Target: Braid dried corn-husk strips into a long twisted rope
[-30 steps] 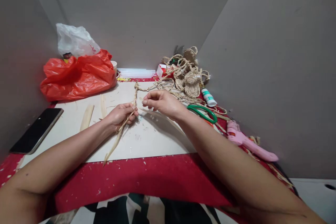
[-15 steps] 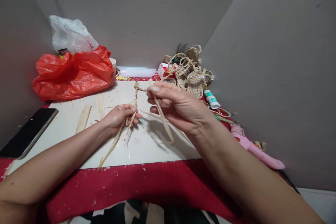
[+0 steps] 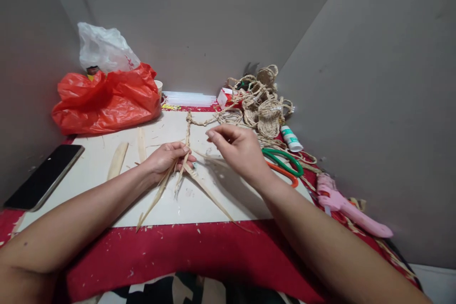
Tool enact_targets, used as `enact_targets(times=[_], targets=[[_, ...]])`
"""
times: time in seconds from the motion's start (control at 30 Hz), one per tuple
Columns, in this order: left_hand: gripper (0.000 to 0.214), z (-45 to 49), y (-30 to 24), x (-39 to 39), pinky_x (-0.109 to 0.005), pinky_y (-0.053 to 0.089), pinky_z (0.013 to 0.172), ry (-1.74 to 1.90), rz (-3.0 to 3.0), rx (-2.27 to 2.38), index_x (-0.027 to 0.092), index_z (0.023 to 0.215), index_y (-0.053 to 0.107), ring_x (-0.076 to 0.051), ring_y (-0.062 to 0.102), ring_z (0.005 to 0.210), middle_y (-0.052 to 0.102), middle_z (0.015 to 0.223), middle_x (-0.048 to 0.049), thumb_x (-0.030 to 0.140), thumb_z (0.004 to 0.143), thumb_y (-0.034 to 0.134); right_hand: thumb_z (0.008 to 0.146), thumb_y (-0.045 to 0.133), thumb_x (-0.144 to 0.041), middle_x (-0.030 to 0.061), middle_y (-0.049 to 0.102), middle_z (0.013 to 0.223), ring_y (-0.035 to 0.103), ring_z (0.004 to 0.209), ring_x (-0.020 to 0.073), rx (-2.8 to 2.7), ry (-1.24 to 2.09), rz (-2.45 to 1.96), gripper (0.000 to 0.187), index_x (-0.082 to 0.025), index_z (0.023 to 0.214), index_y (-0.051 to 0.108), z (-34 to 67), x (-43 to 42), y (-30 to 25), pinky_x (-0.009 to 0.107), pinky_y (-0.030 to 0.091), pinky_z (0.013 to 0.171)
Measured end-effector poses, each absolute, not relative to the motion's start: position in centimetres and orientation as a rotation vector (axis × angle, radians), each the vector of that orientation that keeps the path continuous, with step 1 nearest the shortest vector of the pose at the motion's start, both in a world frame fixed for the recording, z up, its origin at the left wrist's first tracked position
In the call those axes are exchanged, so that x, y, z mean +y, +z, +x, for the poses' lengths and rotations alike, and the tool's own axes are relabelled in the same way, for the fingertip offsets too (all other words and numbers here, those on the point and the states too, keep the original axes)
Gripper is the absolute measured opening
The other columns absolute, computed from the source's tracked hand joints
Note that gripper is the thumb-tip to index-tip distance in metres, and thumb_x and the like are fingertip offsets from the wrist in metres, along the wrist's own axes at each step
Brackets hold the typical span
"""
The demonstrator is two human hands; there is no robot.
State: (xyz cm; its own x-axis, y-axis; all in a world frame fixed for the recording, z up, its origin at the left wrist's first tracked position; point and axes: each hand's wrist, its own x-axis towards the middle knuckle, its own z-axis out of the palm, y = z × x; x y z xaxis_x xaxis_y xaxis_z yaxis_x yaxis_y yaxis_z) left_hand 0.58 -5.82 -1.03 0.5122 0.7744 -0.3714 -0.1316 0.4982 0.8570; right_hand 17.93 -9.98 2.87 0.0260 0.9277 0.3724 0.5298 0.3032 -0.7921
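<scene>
My left hand (image 3: 171, 157) pinches a braid of dry, straw-coloured fibre (image 3: 188, 135) near its lower end, over the white board. Loose strands fan out below the fingers: one flat strip (image 3: 210, 194) slants down to the right, another (image 3: 153, 209) to the lower left. The braid's upper part lies on the board, joined to a thin cord (image 3: 204, 122) running right. To the right of the braid, my right hand (image 3: 240, 149) hovers above the board with thumb and index finger close together. Whether anything thin is between those fingertips I cannot make out.
Coiled braided pieces (image 3: 269, 116) pile up at the back right, near green-handled scissors (image 3: 285, 161), a white-and-green roll (image 3: 291, 138) and a pink glue gun (image 3: 351, 211). On the left are a red plastic bag (image 3: 110, 99) and a phone (image 3: 44, 175). Grey walls enclose the table.
My right hand has let go of the flat strip, which now slants to the lower right, and has moved right and slightly down. My left hand still pinches the braid. The scissors' handles have come into view.
</scene>
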Motion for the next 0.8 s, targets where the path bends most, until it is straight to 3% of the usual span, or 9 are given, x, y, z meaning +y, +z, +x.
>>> enact_targets(times=[0.1,0.2,0.3,0.47,0.63,0.8], targets=[[0.010,0.5,-1.1,-5.8,-0.017,0.045,0.046,0.647,0.892,0.867,0.012,0.072,0.052,-0.009,0.060,0.049,0.066,0.066,-0.0054,0.013,0.082,0.053,0.082,0.050,-0.026,0.0048,0.064,0.074,0.054,0.065,0.0125,-1.773,0.584,-1.397,0.020,-0.012,0.080,0.064,17.8,-8.3,2.6,0.023,0.039,0.061],[0.008,0.4,-1.3,-5.8,-0.017,0.044,0.047,0.656,0.909,0.824,0.011,0.073,0.054,-0.009,0.059,0.049,0.065,0.064,-0.0046,0.015,0.080,0.056,0.087,0.041,-0.029,0.0024,0.057,0.061,0.047,0.052,0.0096,-1.877,1.073,-1.391,0.029,-0.012,0.070,0.058,16.8,-7.2,1.5,0.021,0.036,0.052],[0.011,0.3,-1.6,-5.8,-0.017,0.043,0.047,0.664,0.934,0.796,0.011,0.071,0.054,-0.008,0.058,0.048,0.062,0.060,-0.0031,0.019,0.078,0.058,0.090,0.034,-0.035,-0.0034,0.045,0.049,0.032,0.039,0.0061,-1.837,1.452,-1.362,0.038,-0.013,0.066,0.053,16.4,-6.6,0.5,0.021,0.026,0.042],[0.016,0.1,-1.8,-5.6,-0.019,0.042,0.049,0.600,1.079,0.818,0.010,0.071,0.057,-0.008,0.056,0.048,0.062,0.061,-0.0032,0.025,0.075,0.061,0.084,0.046,-0.038,-0.0056,0.041,0.046,0.029,0.041,0.0045,-1.967,1.420,-1.317,0.037,-0.014,0.057,0.050,17.0,-5.5,-0.1,0.020,0.023,0.044],[0.022,-0.4,-1.4,-5.3,-0.021,0.042,0.052,0.491,1.318,0.897,0.011,0.075,0.057,-0.008,0.053,0.050,0.063,0.067,-0.0053,0.033,0.077,0.057,0.083,0.046,-0.037,-0.0092,0.032,0.039,0.017,0.032,0.0040,-1.741,1.668,-1.364,0.033,-0.018,0.056,0.041,17.0,-5.6,-0.6,0.022,0.011,0.035],[0.026,-1.1,0.1,-5.1,-0.024,0.036,0.055,0.376,1.906,1.072,0.015,0.067,0.054,-0.011,0.047,0.053,0.054,0.059,-0.0007,0.033,0.082,0.044,0.080,0.049,-0.029,-0.0097,0.029,0.035,0.020,0.030,0.0027,-1.510,1.485,-1.450,0.029,-0.017,0.055,0.044,15.5,-6.7,-1.5,0.021,0.013,0.035]])
